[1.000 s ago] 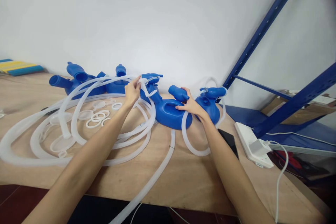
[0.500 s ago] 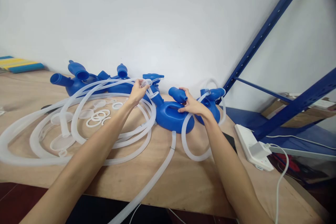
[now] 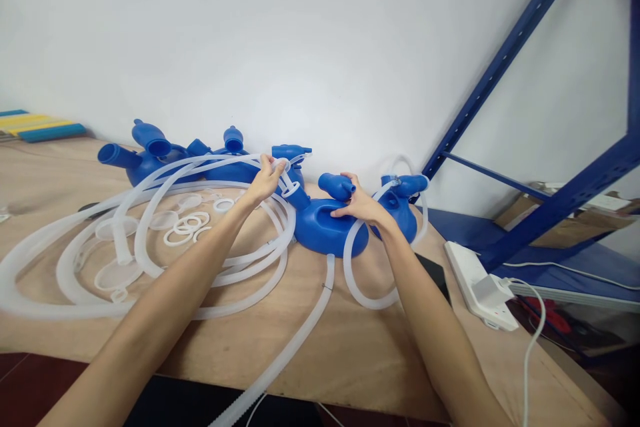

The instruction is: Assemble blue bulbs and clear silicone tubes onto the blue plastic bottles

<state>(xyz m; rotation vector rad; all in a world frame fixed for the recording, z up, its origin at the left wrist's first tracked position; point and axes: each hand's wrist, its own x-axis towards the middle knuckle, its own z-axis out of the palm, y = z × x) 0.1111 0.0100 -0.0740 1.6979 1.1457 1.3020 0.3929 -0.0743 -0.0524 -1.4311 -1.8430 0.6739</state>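
A blue plastic urinal bottle point(image 3: 320, 230) lies tilted on the table, its neck pointing up and left. My right hand point(image 3: 360, 203) grips it by the handle, thumb over the near side and fingers behind. Just behind those fingers is a blue bulb-shaped spout piece point(image 3: 335, 185). At the neck, my left hand point(image 3: 267, 180) pinches a translucent cap point(image 3: 284, 165), whose strap runs down to a white ring point(image 3: 291, 189) at the bottle's mouth. Part of the cap is hidden by the fingers. A translucent hose point(image 3: 327, 280) runs from below the bottle toward the front edge.
Coiled translucent hoses point(image 3: 95, 303) cover the left of the wooden table point(image 3: 350, 340), with white rings point(image 3: 187, 227) and clear caps point(image 3: 120, 273) among them. More blue bottles point(image 3: 145, 167) stand by the wall; another point(image 3: 400, 213) is at right. A power strip point(image 3: 480, 287) lies beside the blue shelf frame point(image 3: 500, 73).
My left hand has turned slightly, tilting the cap so that its round face no longer shows. My right hand keeps hold of the bottle. The view has shifted a little.
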